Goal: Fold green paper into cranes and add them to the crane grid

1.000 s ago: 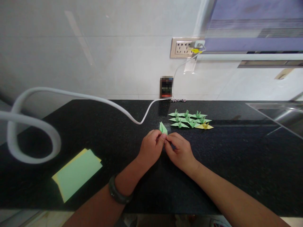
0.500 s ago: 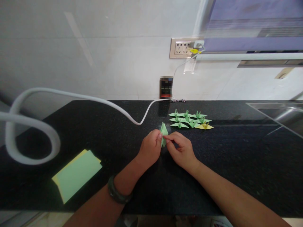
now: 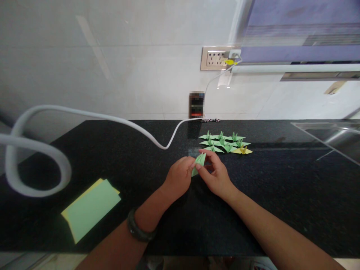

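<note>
Fingertips of left hand (image 3: 178,177), right hand (image 3: 217,176) pinch green paper fold (image 3: 200,160) between them; we risk tear if grip twists.

Soft, even light fills the scene. The pale wall (image 3: 112,75) is bright, with a faint diagonal glare streak at upper left. The black tabletop (image 3: 281,187) reads dark with a dull sheen. The left hand (image 3: 180,176) and right hand (image 3: 215,174) are sharp, casting barely any shadow. Wide-lens distortion bends the edges, and the white cable (image 3: 36,150) close to the lens is blurred.
</note>
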`<act>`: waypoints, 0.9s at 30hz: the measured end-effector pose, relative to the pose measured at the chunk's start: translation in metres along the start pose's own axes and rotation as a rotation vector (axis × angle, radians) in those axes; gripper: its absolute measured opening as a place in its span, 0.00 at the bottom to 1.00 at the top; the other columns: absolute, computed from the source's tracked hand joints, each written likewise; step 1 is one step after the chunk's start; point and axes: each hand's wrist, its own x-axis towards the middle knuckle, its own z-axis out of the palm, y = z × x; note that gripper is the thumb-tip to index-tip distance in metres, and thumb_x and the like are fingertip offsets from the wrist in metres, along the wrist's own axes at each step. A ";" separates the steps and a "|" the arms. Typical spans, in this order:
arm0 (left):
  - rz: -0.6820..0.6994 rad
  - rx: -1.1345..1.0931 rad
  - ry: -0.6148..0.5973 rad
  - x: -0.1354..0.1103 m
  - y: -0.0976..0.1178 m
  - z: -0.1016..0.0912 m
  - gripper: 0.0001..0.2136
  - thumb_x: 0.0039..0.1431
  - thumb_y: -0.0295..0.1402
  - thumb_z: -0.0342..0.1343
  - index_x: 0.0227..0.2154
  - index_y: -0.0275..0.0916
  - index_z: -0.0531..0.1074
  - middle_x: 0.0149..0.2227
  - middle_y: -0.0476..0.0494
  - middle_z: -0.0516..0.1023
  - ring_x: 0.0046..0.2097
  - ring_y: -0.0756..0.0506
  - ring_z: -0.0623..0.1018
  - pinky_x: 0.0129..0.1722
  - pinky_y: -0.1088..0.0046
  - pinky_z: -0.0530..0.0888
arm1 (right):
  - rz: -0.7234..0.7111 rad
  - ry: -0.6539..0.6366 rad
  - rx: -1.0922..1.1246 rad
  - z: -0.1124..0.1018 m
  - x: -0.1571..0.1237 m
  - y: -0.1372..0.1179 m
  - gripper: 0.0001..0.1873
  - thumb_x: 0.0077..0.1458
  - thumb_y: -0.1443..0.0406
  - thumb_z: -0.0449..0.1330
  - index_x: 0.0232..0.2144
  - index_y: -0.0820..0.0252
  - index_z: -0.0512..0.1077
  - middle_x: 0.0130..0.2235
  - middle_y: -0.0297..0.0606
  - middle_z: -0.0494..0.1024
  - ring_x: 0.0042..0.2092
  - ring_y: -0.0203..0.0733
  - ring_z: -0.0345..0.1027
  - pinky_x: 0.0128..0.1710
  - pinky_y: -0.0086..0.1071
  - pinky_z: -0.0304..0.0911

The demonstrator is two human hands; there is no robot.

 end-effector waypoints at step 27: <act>0.009 -0.035 -0.019 0.000 0.001 0.001 0.13 0.58 0.34 0.35 0.22 0.38 0.60 0.26 0.49 0.63 0.30 0.50 0.65 0.31 0.74 0.62 | 0.109 -0.052 0.161 -0.003 0.002 0.000 0.07 0.48 0.62 0.54 0.24 0.61 0.65 0.22 0.31 0.66 0.24 0.32 0.58 0.23 0.26 0.58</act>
